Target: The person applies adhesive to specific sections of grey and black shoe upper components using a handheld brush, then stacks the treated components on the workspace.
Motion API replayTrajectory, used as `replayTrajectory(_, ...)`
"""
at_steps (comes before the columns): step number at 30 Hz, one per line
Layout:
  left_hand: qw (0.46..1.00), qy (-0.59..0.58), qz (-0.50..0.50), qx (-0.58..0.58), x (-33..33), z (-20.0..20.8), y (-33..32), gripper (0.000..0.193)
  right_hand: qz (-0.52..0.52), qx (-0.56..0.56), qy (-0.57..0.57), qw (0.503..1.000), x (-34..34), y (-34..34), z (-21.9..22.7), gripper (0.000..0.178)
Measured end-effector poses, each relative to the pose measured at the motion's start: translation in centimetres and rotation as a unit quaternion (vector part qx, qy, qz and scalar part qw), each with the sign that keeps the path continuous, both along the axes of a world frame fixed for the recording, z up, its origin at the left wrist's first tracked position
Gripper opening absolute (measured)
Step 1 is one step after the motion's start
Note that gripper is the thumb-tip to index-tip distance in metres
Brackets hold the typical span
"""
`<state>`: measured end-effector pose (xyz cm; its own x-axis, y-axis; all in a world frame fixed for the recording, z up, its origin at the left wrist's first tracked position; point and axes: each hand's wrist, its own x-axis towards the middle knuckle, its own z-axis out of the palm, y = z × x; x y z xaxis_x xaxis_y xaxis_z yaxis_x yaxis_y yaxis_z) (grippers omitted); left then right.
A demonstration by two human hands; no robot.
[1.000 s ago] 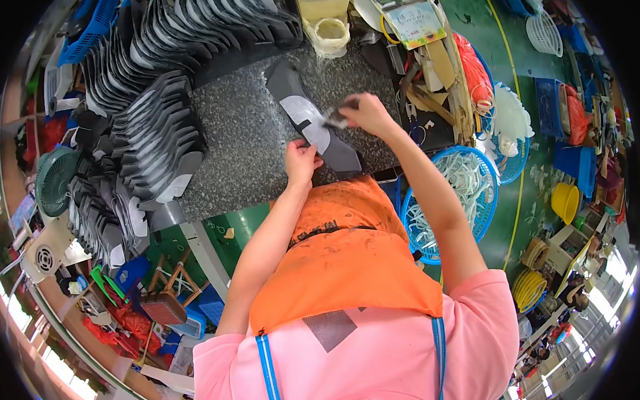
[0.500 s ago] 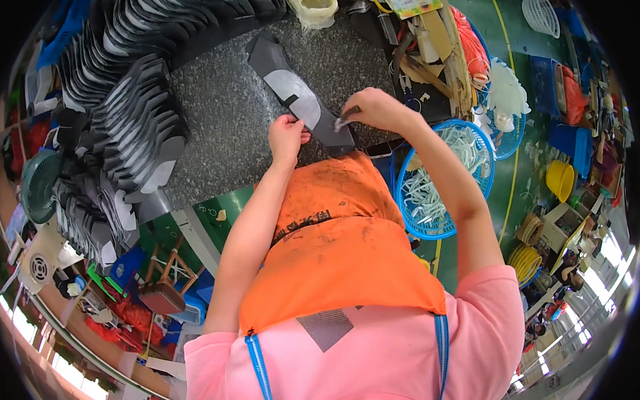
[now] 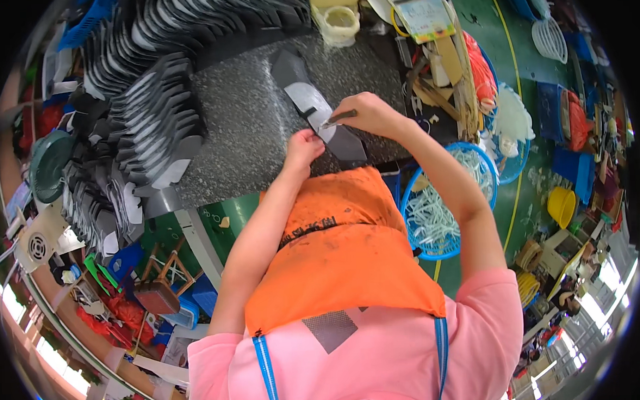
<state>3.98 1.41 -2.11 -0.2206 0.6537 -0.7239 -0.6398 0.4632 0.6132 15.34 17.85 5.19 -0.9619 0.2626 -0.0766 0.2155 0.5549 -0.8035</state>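
A long, dark grey cut piece (image 3: 346, 144) with a light grey curved patch (image 3: 304, 97) on it lies slanted on the speckled stone worktop (image 3: 232, 97). My left hand (image 3: 304, 150) pinches the piece's left edge, close to the patch's lower end. In my right hand (image 3: 370, 115) is a small dark-handled brush (image 3: 343, 117), gripped between the fingers. Its pale tip meets the piece at the lower end of the patch; the bristles are too small to make out clearly. A short dark strip (image 3: 308, 112) sits at the patch's edge.
Stacks of similar overlapping dark pieces (image 3: 158, 110) crowd the worktop's left and far sides. A whitish glue-smeared pot (image 3: 338, 24) stands at the far edge. Scraps and tools lie far right, by a wooden edge (image 3: 465, 89). Below it, a blue basket (image 3: 407, 218) holds pale strips.
My right hand has brought the brush leftward, from the piece's right edge to the lower end of the patch. My left hand keeps its pinch. The whole view has shifted slightly.
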Motion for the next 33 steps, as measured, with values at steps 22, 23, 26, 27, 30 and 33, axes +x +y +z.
replayTrajectory(22,0.98,0.043,0.112,0.161,-4.0,10.8,3.2,0.004,-0.365,0.115,-0.067,0.922,-5.9,16.1,-0.4,0.029)
replayTrajectory(23,0.972,0.053,0.146,0.174,-4.6,12.1,1.6,0.011,-0.343,0.119,-0.074,0.929,-6.5,16.3,-0.1,0.028)
replayTrajectory(26,0.938,0.114,0.26,0.2,-6.4,11.8,-5.1,0.03,-0.273,0.196,-0.042,0.941,-7.2,16.5,-1.0,0.028)
replayTrajectory(27,0.919,0.134,0.318,0.192,-7.0,11.2,-7.2,0.031,-0.251,0.245,-0.021,0.936,-7.1,16.1,-1.2,0.026)
replayTrajectory(30,0.845,0.151,0.482,0.175,-8.5,10.3,-13.0,0.032,-0.304,0.212,-0.058,0.927,-6.1,14.2,0.7,0.028)
replayTrajectory(33,0.798,0.137,0.555,0.189,-9.8,6.3,-17.9,0.034,-0.313,0.217,0.024,0.924,-3.9,14.4,1.8,0.025)
